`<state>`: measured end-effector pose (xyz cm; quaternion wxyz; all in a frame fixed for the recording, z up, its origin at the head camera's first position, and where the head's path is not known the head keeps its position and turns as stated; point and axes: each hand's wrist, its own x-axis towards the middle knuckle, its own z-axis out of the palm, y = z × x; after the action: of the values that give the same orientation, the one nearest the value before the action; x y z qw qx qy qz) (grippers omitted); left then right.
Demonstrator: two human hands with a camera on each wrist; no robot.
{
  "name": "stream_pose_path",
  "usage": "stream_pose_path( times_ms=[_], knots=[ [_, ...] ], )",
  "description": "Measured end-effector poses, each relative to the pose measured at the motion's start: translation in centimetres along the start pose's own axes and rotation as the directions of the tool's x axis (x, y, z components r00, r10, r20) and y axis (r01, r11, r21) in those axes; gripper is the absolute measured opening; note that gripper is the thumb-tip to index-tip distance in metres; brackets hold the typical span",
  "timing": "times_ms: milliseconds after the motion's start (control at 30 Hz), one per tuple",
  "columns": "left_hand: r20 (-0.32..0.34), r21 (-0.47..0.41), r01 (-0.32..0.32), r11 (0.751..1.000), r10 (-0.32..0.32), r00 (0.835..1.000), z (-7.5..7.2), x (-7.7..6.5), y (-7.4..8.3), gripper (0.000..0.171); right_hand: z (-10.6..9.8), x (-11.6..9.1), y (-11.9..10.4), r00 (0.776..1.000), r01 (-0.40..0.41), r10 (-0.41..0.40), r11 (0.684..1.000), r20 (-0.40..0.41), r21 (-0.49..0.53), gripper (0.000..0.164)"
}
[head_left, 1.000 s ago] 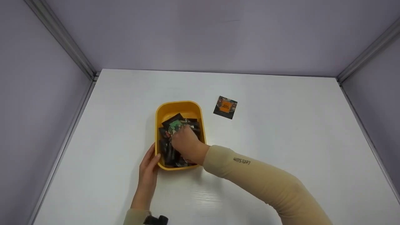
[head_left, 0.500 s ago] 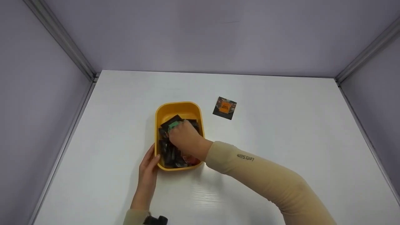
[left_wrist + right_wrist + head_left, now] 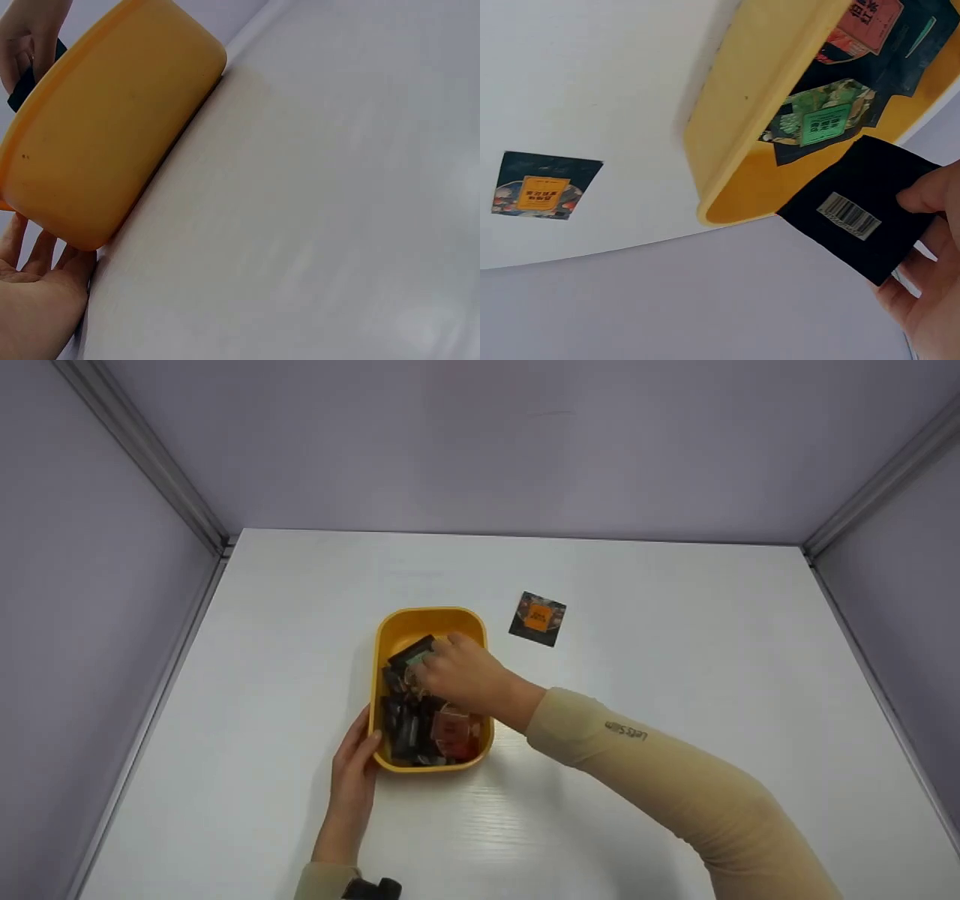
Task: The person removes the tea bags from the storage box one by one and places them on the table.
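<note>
A yellow plastic tub (image 3: pixel 427 620) sits on the white table, holding several dark square sachets. My left hand (image 3: pixel 352 769) grips its near left side, thumb at the rim and fingers against the outer wall. Over the tub, my right hand (image 3: pixel 465 671) pinches a black sachet (image 3: pixel 847 214), whose barcode side shows in the right wrist view. Beneath it in the tub lie a green-labelled sachet (image 3: pixel 825 120) and a red-labelled sachet (image 3: pixel 454 733). The remaining sachets overlap, and the right hand hides some of them in the head view.
An orange-labelled sachet (image 3: pixel 538 618) lies flat on the white table (image 3: pixel 675 660), right of the tub's far end. Grey-violet panels (image 3: pixel 480 450) stand behind the table and along both sides.
My right hand has lifted from among the sachets and shifted slightly right, uncovering the red-labelled one. My left hand stays at the tub, which has hardly moved.
</note>
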<state>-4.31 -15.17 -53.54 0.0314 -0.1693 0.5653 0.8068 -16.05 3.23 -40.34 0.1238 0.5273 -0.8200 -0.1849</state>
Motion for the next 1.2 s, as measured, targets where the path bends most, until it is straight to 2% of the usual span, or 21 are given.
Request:
stream_pose_path(
  times_ms=[100, 200, 400, 700, 833, 1000, 1200],
  knots=[
    [-0.006, -0.009, -0.003, 1.000, 0.003, 1.000, 0.0, 0.0, 0.0, 0.057, 0.4, -1.0, 0.9, 0.995, 0.021, -0.022, 1.000, -0.099, -0.010, 0.018],
    [-0.010, -0.017, -0.001, 1.000, 0.001, 1.000, 0.0, 0.0, 0.0, 0.057, 0.6, -2.0, 1.9, 0.986, 0.032, -0.032, 0.999, -0.161, -0.002, 0.020],
    [-0.008, -0.024, 0.000, 1.000, 0.000, 1.000, 0.0, 0.0, 0.0, 0.058, 1.3, -4.1, 3.8, 0.974, 0.030, -0.035, 0.999, -0.226, -0.025, 0.030],
    [-0.013, -0.033, -0.001, 0.999, 0.000, 1.000, 0.0, -0.2, 0.2, 0.058, 3.6, -7.0, 6.4, 0.957, -0.032, 0.025, 0.999, -0.288, -0.021, 0.029],
    [-0.028, -0.016, 0.000, 1.000, -0.001, 1.000, -0.1, -0.4, 0.3, 0.058, 4.6, -7.9, 7.4, 0.954, -0.067, 0.070, 0.998, -0.291, 0.018, 0.025],
    [-0.038, -0.007, 0.000, 1.000, 0.000, 0.999, -0.2, -0.7, 0.4, 0.057, 5.7, -8.9, 8.7, 0.961, -0.112, 0.120, 0.993, -0.248, 0.046, 0.022],
    [-0.026, 0.011, 0.005, 1.000, -0.005, 1.000, -0.5, -0.8, 0.7, 0.051, 7.0, -10.2, 10.3, 0.963, -0.203, 0.219, 0.973, -0.154, 0.113, 0.031]
  ],
)
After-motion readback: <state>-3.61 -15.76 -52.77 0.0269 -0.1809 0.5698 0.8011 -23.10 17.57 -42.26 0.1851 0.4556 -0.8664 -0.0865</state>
